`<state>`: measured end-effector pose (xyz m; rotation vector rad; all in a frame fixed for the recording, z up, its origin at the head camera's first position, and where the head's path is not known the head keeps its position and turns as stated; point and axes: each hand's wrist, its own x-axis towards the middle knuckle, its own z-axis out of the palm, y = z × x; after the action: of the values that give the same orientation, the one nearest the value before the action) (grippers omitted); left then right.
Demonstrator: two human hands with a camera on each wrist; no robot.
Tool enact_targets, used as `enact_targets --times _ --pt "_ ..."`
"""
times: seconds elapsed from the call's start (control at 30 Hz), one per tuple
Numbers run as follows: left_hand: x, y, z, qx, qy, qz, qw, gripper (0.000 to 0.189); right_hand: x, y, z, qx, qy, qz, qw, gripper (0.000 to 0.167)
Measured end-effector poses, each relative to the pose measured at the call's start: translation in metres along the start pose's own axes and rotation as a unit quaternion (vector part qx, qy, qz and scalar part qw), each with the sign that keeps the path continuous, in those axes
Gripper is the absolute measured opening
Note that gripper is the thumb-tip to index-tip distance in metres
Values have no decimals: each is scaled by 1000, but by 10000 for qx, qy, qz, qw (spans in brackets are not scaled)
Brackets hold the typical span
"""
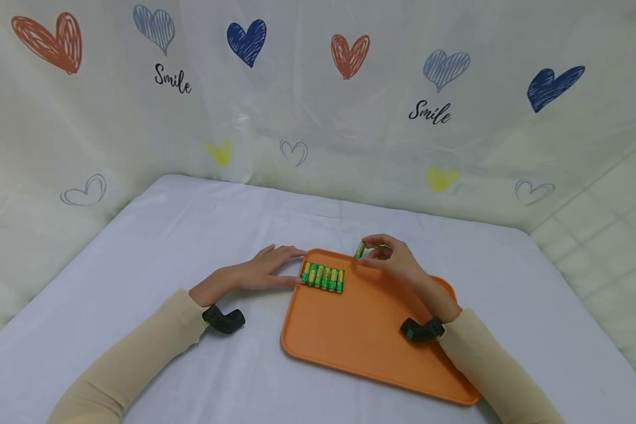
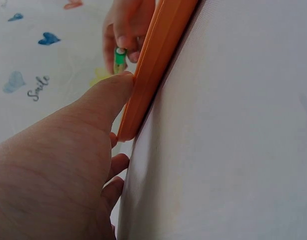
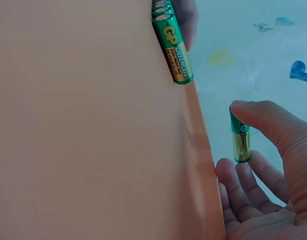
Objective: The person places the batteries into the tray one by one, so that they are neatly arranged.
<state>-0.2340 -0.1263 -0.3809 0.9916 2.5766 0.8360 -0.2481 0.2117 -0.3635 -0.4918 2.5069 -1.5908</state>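
Observation:
An orange tray (image 1: 371, 335) lies on the table, with several green and gold batteries (image 1: 325, 278) standing side by side in a row at its far left corner. Between thumb and fingertips, my right hand (image 1: 394, 257) pinches another battery (image 1: 360, 249) above the tray's far edge, right of the row and apart from it. In the right wrist view this battery (image 3: 241, 137) is held by its two ends. My left hand (image 1: 265, 272) rests by the tray's left side, its extended thumb and fingertips touching the rim (image 2: 153, 60).
A white cloth (image 1: 201, 224) covers the table around the tray. Behind it hangs a pale curtain (image 1: 297, 106) printed with hearts and lettering. Each wrist carries a black camera mount, one on the left (image 1: 224, 320) and one on the right (image 1: 421, 330).

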Motion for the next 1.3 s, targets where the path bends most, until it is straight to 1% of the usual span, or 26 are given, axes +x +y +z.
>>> enact_targets --times 0.17,0.33,0.43,0.53,0.67,0.8,1.0,1.3 --pt "0 0 0 -8 -5 47 10000 70 -6 3 0 52 -39 -100 9999 51" --pt "2 -1 0 21 17 95 10000 71 -11 0 0 150 -6 -158 9998 51" --pt "3 -2 0 24 26 77 10000 71 -13 -3 0 160 43 -135 9998 52" --pt "3 -2 0 1 23 86 10000 71 -15 -7 2 302 36 -15 9995 52" --pt "3 -2 0 24 48 145 9999 70 -17 -10 7 587 -170 156 9980 53" --pt "1 -2 0 45 57 111 9999 69 -20 -13 10 725 -336 206 9966 54" --pt "-1 0 -1 -7 32 90 10000 70 -24 -14 13 667 -423 258 9965 54" --pt "1 -3 1 5 63 121 9999 69 -28 -13 21 431 -811 314 9953 54"
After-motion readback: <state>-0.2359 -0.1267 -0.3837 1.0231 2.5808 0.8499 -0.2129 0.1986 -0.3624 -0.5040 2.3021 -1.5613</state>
